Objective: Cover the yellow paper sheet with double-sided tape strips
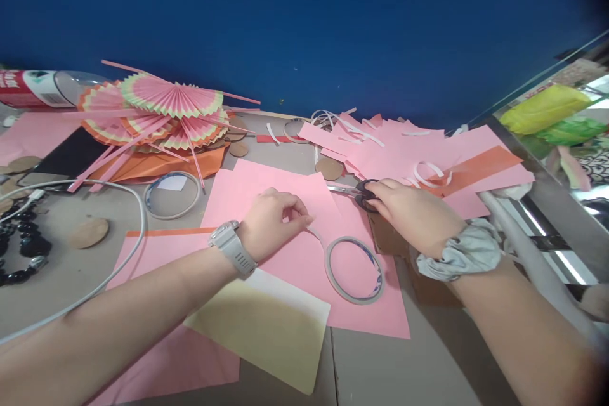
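My left hand (273, 222), with a grey watch on the wrist, pinches the free end of tape pulled from a thin tape roll (354, 269) that lies on a pink paper sheet (285, 203). My right hand (412, 216), a grey scrunchie on its wrist, grips the black handles of a pair of scissors (352, 190). The blades point left across the pink sheet, toward my left hand. A pale yellow sheet (266, 327) lies under my left forearm.
Folded pink paper fans (166, 108) are stacked on orange paper at back left. Another tape roll (172, 193), a white cable (124, 254), black beads (23, 244) and cardboard discs lie left. Pink and orange paper scraps (419, 152) are piled at right. A glass case edge (547, 203) runs along the right.
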Available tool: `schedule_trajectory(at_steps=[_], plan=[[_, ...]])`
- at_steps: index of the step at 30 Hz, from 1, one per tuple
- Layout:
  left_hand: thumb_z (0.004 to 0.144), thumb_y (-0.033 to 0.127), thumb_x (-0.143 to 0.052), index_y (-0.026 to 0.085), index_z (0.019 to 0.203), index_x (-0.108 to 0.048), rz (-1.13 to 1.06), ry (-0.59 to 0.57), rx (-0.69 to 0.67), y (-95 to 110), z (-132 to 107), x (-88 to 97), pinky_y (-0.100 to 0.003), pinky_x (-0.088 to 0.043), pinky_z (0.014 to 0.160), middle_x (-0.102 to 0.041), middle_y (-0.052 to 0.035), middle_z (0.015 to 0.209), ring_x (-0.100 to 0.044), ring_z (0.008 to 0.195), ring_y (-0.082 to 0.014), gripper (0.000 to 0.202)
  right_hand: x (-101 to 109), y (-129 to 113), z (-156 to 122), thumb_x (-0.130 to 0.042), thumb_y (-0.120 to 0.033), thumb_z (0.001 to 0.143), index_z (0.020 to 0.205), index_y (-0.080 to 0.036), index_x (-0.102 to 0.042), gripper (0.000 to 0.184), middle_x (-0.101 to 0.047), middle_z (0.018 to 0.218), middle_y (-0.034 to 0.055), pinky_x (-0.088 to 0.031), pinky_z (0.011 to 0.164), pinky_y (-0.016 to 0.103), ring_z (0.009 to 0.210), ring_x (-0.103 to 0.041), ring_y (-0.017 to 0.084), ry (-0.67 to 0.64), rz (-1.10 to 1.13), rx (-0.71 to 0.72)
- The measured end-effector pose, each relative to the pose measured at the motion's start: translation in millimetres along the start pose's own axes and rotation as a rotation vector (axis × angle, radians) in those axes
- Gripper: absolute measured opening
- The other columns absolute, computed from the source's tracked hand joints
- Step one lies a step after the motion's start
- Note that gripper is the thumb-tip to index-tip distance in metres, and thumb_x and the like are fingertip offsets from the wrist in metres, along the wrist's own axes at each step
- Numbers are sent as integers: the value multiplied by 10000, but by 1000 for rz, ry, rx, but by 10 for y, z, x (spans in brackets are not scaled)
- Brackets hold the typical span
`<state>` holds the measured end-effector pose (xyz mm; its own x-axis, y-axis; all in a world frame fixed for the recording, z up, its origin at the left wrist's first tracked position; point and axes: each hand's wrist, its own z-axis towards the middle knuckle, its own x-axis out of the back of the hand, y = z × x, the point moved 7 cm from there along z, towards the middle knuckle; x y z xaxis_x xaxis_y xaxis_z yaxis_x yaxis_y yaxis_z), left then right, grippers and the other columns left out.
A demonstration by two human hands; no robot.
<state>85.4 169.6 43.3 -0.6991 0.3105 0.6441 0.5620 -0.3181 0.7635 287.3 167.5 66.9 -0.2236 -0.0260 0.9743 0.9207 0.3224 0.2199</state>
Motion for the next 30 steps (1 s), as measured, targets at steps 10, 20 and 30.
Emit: schedule_trajectory(at_steps=[10, 20, 30], plan=[[834, 325, -547, 202, 653, -558, -19, 5, -7, -16, -1, 18, -315, -396, 690, -643, -2, 701, -520, 756, -187, 219, -3, -6, -112, -376, -208, 911, 1186, -168, -492, 301, -597, 1092, 87, -436, 737, 315, 953, -580, 214, 87, 110, 1], [841, 320, -539, 197, 650, -544, -86, 0, -19, -16, -1, 31, -305, -386, 681, -623, 3, 686, -518, 706, -169, 228, 127, -1077, -633, -443, -470, 867, 765, -200, -508, 296, -567, 736, 27, -367, 624, 346, 690, -551, 213, 13, 239, 48], [930, 306, -346, 209, 624, -380, -234, 121, 37, -87, -29, 108, -274, -370, 593, -460, 30, 592, -449, 587, -129, 323, 58, -997, -796, -275, -294, 928, 752, -224, -394, 224, -501, 592, -25, -352, 485, 281, 533, -522, 172, -81, 521, -146]])
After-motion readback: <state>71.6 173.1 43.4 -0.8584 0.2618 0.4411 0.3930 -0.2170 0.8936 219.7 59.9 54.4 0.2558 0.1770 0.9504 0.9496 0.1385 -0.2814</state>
